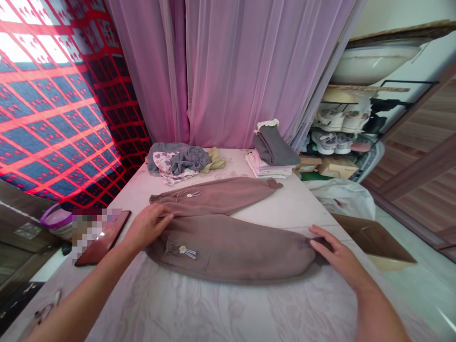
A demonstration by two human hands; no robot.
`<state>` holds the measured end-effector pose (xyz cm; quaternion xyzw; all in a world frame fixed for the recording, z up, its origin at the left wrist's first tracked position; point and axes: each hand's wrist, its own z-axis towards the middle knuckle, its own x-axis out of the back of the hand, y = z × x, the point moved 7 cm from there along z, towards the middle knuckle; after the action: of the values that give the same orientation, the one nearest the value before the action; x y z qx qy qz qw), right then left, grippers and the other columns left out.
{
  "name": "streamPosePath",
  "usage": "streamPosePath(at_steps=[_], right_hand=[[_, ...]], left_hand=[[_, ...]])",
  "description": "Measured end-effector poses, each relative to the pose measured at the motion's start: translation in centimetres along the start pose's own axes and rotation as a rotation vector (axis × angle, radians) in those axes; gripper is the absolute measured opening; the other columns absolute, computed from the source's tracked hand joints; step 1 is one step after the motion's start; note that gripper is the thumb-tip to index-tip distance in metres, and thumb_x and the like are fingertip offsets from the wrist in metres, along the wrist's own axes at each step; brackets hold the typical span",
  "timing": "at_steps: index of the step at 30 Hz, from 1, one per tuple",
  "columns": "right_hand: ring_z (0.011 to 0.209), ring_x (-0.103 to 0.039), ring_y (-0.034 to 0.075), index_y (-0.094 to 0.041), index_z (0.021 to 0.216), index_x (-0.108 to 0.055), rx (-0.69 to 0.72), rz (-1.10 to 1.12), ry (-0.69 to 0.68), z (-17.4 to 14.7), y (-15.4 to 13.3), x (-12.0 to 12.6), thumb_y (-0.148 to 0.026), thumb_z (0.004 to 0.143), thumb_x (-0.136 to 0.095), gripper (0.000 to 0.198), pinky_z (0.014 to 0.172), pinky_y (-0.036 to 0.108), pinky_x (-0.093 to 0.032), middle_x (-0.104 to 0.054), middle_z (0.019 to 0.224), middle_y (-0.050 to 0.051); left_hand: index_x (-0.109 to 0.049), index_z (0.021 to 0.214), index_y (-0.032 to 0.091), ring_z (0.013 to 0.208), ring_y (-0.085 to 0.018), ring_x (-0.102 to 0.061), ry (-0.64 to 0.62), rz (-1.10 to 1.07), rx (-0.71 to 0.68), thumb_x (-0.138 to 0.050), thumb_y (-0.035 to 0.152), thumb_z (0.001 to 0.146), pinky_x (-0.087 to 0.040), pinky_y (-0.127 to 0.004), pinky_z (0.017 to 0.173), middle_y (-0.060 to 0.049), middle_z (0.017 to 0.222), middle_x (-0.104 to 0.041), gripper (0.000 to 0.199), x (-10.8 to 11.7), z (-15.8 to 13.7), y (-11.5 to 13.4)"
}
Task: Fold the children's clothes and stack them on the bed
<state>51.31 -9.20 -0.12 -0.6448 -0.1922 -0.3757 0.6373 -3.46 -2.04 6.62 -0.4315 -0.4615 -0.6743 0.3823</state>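
A pair of brownish trousers (235,247) lies spread on its side across the table, with the waist to the left and the gathered leg cuffs to the right. Both legs show, one nearer to me and one farther back. Patch pockets bear small flower-and-ribbon trims (187,251). My left hand (151,223) rests on the waist end, its fingers a little apart on the cloth. At the near leg's cuff, my right hand (329,249) touches the fabric with fingers stretched and spread. Part of the cuff is hidden beneath that hand.
Crumpled clothes (185,161) lie at the back left of the table (228,313). A folded stack (270,166) with a dark grey garment on top stands back right. A reddish tablet-like object (103,242) lies left. Right of the table are a cardboard box (377,237) and shoe rack (338,128).
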Motion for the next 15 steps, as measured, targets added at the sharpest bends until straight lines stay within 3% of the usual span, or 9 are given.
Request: streamPosePath(at_steps=[2, 5, 8, 11, 15], right_hand=[[0.135, -0.041, 0.027, -0.028, 0.111, -0.067, 0.043, 0.008, -0.202, -0.7, -0.1, -0.2, -0.058, 0.07, -0.059, 0.051, 0.108, 0.039, -0.038, -0.045, 0.146, 0.005], [0.143, -0.025, 0.028, -0.029, 0.109, -0.069, 0.086, -0.12, -0.376, -1.5, -0.4, -1.1, -0.047, 0.067, -0.062, 0.047, 0.113, 0.042, -0.031, -0.037, 0.152, 0.003], [0.144, -0.021, 0.029, -0.031, 0.114, -0.067, 0.096, -0.292, -0.375, -1.6, -0.4, -2.1, -0.035, 0.062, -0.062, 0.053, 0.113, 0.046, -0.03, -0.037, 0.152, 0.002], [0.142, -0.026, 0.031, -0.032, 0.106, -0.07, 0.115, -0.394, -0.31, -1.2, -0.5, -2.1, -0.035, 0.066, -0.06, 0.041, 0.111, 0.05, -0.032, -0.044, 0.147, 0.003], [0.142, -0.026, 0.031, -0.028, 0.089, -0.073, 0.205, -0.384, -0.213, -1.0, -1.4, -0.4, -0.042, 0.075, -0.053, 0.028, 0.111, 0.054, -0.03, -0.05, 0.142, 0.004]], left_hand=[[-0.067, 0.085, 0.023, 0.088, -0.02, -0.063, -0.264, -0.125, -0.189, -0.049, 0.048, 0.088, -0.049, -0.032, 0.083, -0.004, 0.089, -0.068, 0.031, -1.6, -3.3, 2.1], [-0.067, 0.108, 0.03, 0.107, -0.023, -0.059, -0.35, -0.145, -0.307, -0.066, 0.047, 0.077, -0.045, -0.036, 0.094, -0.004, 0.113, -0.066, 0.036, -2.2, -7.0, 2.7], [-0.061, 0.121, 0.031, 0.117, -0.025, -0.054, -0.299, -0.095, -0.312, -0.066, 0.036, 0.077, -0.042, -0.04, 0.1, -0.006, 0.125, -0.061, 0.045, -2.8, -8.1, 2.0], [-0.064, 0.106, 0.024, 0.109, -0.023, -0.058, -0.233, -0.082, -0.276, -0.051, 0.026, 0.085, -0.044, -0.038, 0.096, -0.008, 0.114, -0.066, 0.025, -3.0, -7.6, 1.6], [-0.062, 0.092, 0.022, 0.091, -0.02, -0.062, -0.261, -0.075, -0.229, -0.042, 0.028, 0.088, -0.047, -0.033, 0.085, -0.006, 0.094, -0.068, 0.021, -1.9, -6.8, 1.6]])
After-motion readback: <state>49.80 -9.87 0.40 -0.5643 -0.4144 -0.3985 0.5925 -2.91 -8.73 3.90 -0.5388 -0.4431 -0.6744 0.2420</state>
